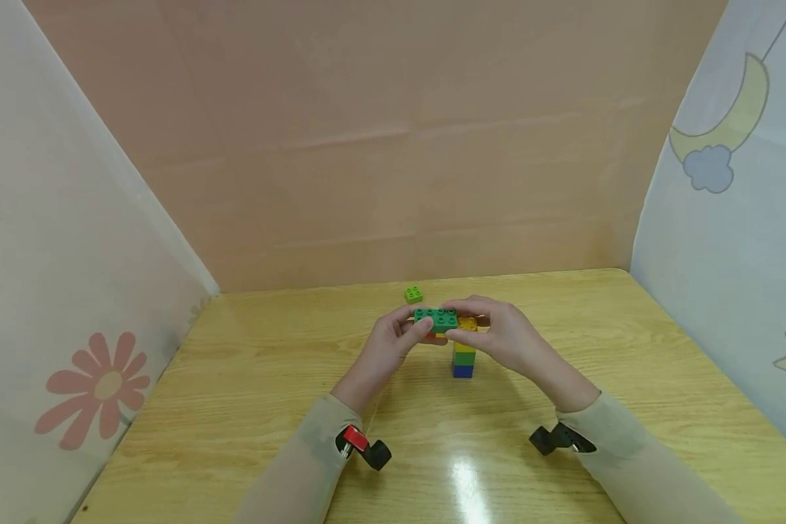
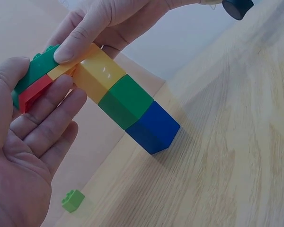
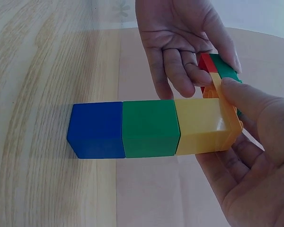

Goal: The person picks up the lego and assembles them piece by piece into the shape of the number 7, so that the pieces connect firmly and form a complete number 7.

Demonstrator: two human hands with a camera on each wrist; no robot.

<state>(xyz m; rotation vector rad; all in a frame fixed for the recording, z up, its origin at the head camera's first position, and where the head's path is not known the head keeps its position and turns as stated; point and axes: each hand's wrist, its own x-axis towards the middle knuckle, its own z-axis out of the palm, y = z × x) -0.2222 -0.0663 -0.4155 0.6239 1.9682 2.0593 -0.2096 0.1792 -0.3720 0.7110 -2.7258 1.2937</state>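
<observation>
A long green toy brick [image 1: 437, 319] is held level between both hands, with a red brick [image 2: 35, 91] and a flat orange brick [image 2: 59, 71] joined beneath it. My left hand [image 1: 388, 340] pinches its left end, thumb on the near side. At the other end, my right hand [image 1: 512, 336] grips it between thumb and fingers. The orange piece reaches over an upright stack of a yellow brick [image 3: 199, 125], a green block [image 3: 149, 128] and a blue block [image 3: 97, 130]. Fingers partly cover where the orange piece meets the yellow brick.
A small lime-green brick [image 1: 413, 294] lies on the wooden table [image 1: 268, 364] behind the hands, near the back edge. A tan backdrop [image 1: 393, 182] rises behind the table, with pale patterned panels at both sides.
</observation>
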